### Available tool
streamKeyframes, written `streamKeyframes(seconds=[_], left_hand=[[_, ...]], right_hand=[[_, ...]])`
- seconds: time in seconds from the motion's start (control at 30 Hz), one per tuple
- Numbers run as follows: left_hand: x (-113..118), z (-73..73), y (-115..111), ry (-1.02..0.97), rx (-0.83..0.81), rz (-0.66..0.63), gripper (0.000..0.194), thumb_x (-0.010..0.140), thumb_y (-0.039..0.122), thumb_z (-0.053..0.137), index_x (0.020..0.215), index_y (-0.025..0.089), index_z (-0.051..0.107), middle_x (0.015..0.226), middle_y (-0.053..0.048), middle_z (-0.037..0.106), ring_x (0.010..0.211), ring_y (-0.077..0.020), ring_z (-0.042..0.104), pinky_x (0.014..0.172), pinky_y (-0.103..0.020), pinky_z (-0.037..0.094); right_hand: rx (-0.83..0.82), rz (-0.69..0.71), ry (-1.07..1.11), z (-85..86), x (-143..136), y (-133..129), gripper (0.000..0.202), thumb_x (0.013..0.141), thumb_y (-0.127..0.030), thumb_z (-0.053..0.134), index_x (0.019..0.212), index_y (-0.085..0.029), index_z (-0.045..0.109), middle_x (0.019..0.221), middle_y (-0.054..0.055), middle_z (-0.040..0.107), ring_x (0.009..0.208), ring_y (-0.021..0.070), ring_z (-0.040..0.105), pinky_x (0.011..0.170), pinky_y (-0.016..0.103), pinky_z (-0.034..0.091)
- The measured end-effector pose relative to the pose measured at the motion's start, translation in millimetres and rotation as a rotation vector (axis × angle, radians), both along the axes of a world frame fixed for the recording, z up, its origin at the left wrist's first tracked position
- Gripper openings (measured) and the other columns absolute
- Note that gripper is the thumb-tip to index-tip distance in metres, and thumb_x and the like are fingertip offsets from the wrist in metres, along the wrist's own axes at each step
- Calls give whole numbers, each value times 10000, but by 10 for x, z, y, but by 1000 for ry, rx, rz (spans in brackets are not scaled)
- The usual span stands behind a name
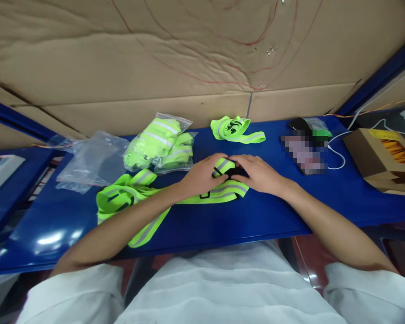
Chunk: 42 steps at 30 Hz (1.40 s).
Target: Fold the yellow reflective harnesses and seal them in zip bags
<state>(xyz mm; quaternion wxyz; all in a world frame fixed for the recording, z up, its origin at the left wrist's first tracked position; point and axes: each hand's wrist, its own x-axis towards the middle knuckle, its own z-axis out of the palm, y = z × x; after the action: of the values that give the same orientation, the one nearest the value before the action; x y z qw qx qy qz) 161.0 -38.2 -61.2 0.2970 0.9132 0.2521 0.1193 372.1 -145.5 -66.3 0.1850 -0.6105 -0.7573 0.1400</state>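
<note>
Both hands meet over the middle of the blue table. My left hand [204,175] is closed on a neon green reflective strap [224,165] with a grey stripe and black parts. From the other side, my right hand [254,173] grips the same bunched strap, its thumb and fingers curled round the edge. Below the hands lies more of the green webbing [219,193], with a black buckle [204,195] on it. A loose heap of similar straps [121,193] spreads to the left, partly hidden by my left forearm.
Clear bags of green straps [162,139] lie behind my left hand, beside an empty plastic bag [91,157]. A coiled strap [232,129] sits at the back. To the right are a phone [303,153], a white cable [339,157] and an open cardboard box [367,157].
</note>
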Motion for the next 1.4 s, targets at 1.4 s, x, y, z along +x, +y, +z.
streamKeyframes(seconds=[1.4], left_hand=[[-565, 237, -382, -79, 495, 116, 699, 963, 299, 598, 1610, 173, 366, 1690, -201, 373, 1549, -359, 406, 1269, -560, 318]], right_hand=[[303, -100, 78, 272, -257, -247, 311, 1057, -336, 534, 1337, -249, 636, 1155, 91, 745, 1032, 260, 699, 915, 424, 525]])
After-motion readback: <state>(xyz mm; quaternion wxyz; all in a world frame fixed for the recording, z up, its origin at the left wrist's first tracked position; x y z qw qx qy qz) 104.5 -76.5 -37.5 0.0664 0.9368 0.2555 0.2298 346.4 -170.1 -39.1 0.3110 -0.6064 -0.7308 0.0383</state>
